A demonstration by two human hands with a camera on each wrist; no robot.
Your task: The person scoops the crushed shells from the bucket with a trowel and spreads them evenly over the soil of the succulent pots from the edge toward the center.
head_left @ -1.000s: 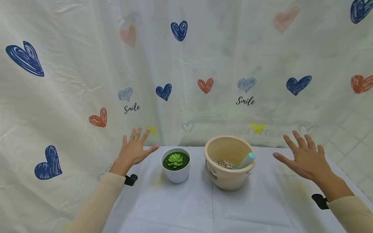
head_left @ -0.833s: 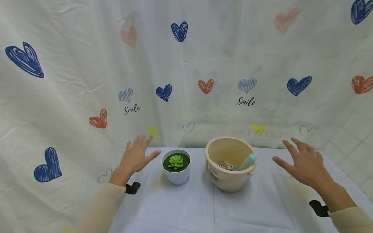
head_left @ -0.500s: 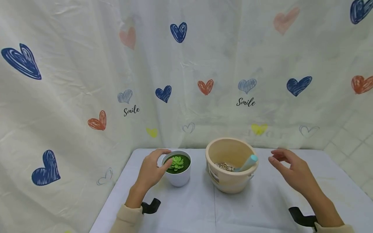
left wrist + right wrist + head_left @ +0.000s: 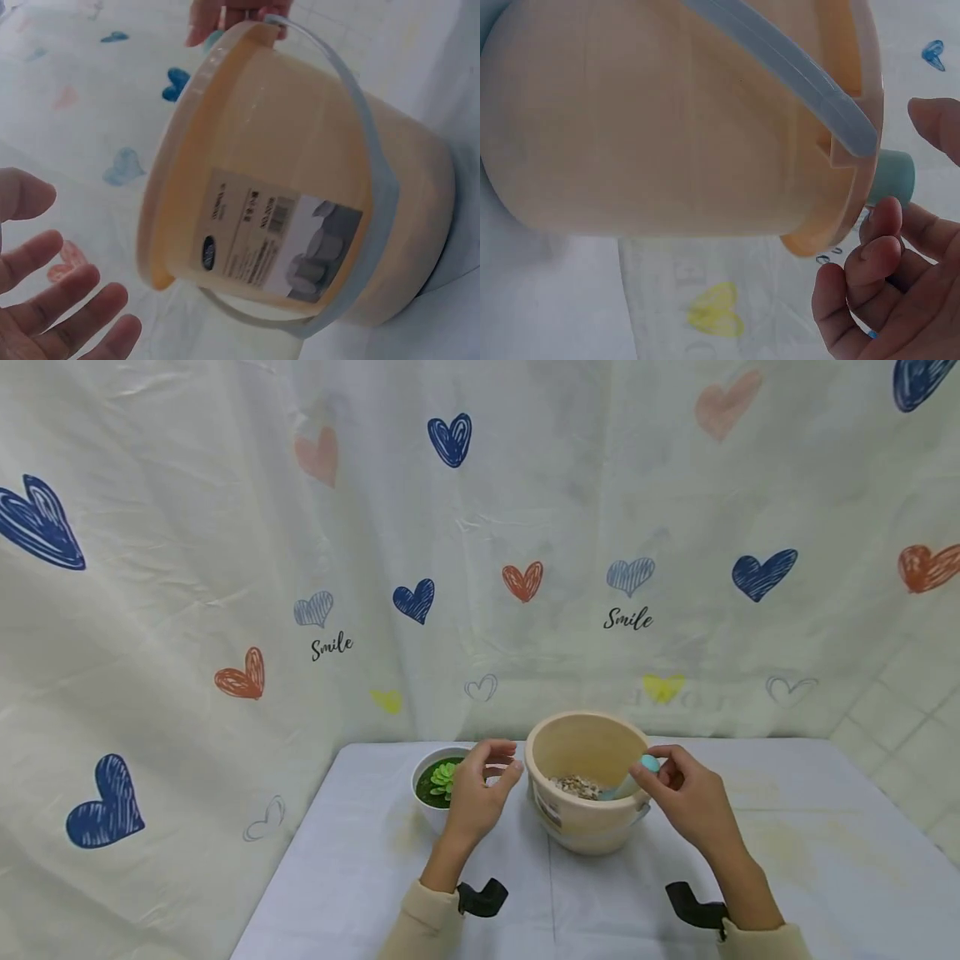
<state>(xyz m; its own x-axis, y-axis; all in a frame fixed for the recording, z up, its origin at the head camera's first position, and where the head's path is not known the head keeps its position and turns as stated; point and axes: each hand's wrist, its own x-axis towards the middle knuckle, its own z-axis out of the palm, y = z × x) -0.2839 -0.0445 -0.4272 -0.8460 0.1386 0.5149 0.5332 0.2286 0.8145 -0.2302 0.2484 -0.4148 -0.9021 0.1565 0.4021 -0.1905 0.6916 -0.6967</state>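
Observation:
A cream plastic bucket [image 4: 585,827] stands on the white-covered table, with a pale grey bail handle [image 4: 382,195] hanging down its side. Inside, a turquoise-handled tool [image 4: 628,783] leans on the right rim above a heap of mottled grit [image 4: 576,787]. Its working end is hidden. My right hand [image 4: 697,806] is at the tool's handle end, fingers bent close to it; in the right wrist view the thumb [image 4: 936,126] stands apart from it. My left hand [image 4: 477,797], fingers loosely bent and holding nothing, hovers left of the bucket, overlapping a potted succulent [image 4: 444,777] in the head view.
The succulent's white pot [image 4: 429,814] stands left of the bucket, partly covered by my left hand. A white curtain [image 4: 525,485] printed with hearts hangs behind the table [image 4: 360,860]. The bucket carries a printed label [image 4: 277,240].
Both hands, spread wide on either side earlier, have moved inward. My left hand passed in front of the potted plant toward the bucket; my right reached the tool's handle. Bucket and plant stay put.

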